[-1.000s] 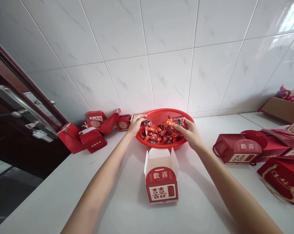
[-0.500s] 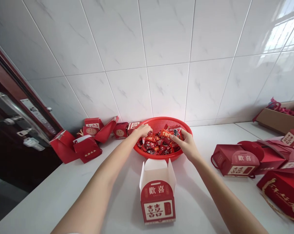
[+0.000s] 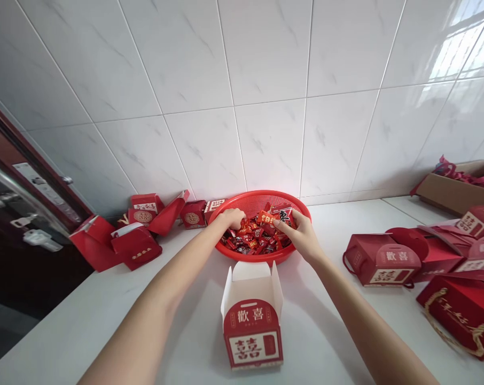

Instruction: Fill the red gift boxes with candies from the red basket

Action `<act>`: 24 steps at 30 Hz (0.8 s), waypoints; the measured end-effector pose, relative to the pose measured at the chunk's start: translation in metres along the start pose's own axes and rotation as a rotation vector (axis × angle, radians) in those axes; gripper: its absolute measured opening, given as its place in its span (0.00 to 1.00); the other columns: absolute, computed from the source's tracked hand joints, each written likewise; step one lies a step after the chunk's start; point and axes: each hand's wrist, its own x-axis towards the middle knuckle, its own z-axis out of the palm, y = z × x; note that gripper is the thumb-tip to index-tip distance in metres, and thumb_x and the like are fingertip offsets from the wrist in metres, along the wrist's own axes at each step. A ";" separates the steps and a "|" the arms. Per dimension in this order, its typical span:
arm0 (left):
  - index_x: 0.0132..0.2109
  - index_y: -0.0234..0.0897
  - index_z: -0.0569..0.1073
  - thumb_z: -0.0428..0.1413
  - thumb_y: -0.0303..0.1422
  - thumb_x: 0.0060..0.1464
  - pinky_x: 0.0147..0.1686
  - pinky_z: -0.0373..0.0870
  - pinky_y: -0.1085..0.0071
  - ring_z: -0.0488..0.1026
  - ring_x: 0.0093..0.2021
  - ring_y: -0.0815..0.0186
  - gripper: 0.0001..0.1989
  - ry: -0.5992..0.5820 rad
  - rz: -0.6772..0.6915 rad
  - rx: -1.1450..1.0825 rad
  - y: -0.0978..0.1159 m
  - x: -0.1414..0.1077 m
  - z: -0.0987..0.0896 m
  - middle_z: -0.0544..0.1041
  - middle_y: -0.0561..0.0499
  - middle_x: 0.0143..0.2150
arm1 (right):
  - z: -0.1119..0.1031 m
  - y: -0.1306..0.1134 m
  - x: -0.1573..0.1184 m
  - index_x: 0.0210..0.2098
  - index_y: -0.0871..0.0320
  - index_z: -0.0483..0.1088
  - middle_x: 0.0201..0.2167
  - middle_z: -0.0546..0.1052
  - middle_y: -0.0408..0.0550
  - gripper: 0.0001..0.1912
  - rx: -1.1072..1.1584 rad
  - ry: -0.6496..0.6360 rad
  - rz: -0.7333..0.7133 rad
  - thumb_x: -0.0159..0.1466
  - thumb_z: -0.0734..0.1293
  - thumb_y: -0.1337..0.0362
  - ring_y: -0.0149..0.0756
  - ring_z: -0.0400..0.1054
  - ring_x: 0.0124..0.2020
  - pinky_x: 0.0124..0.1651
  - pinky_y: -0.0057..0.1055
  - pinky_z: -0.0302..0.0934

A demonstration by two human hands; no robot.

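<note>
A red plastic basket (image 3: 262, 258) stands against the wall, with many small wrapped candies (image 3: 248, 243) in it. My left hand (image 3: 231, 218) reaches over its left rim, fingers curled down among the candies; what they hold is hidden. At the right side of the basket, my right hand (image 3: 300, 231) is closed on wrapped candies, an orange-red one (image 3: 267, 218) and a larger red packet with black and white print (image 3: 282, 215). In front of the basket a red and white gift box (image 3: 253, 334) stands upright, its top flaps open.
Several red gift boxes (image 3: 135, 246) sit at the back left, and more gift boxes (image 3: 386, 259) are grouped at the right. A cardboard box (image 3: 454, 193) with pink ribbon-like material stands at the far right. A door with keys (image 3: 41, 239) borders the left side.
The view has shifted slightly, so most things appear farther left. My left hand's fingers have moved a little among the candies; my right hand keeps its candies.
</note>
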 end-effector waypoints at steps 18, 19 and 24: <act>0.35 0.35 0.81 0.66 0.32 0.39 0.52 0.76 0.56 0.81 0.41 0.58 0.11 0.354 0.224 -1.076 -0.001 -0.045 0.001 0.85 0.48 0.37 | 0.001 -0.001 -0.002 0.27 0.53 0.65 0.24 0.69 0.40 0.21 -0.021 0.042 -0.024 0.56 0.75 0.46 0.34 0.61 0.26 0.30 0.32 0.60; 0.33 0.36 0.81 0.66 0.32 0.38 0.52 0.76 0.56 0.81 0.40 0.58 0.10 0.353 0.235 -1.095 0.000 -0.046 0.002 0.85 0.48 0.35 | 0.001 -0.001 -0.002 0.27 0.53 0.66 0.24 0.70 0.40 0.21 -0.021 0.039 -0.025 0.56 0.75 0.45 0.35 0.62 0.27 0.30 0.33 0.61; 0.26 0.37 0.79 0.66 0.34 0.39 0.52 0.75 0.57 0.81 0.39 0.57 0.06 0.382 0.284 -1.168 0.002 -0.051 0.000 0.85 0.47 0.33 | 0.001 0.002 -0.001 0.32 0.53 0.71 0.27 0.75 0.43 0.20 -0.025 0.016 -0.040 0.56 0.74 0.44 0.39 0.68 0.29 0.31 0.35 0.65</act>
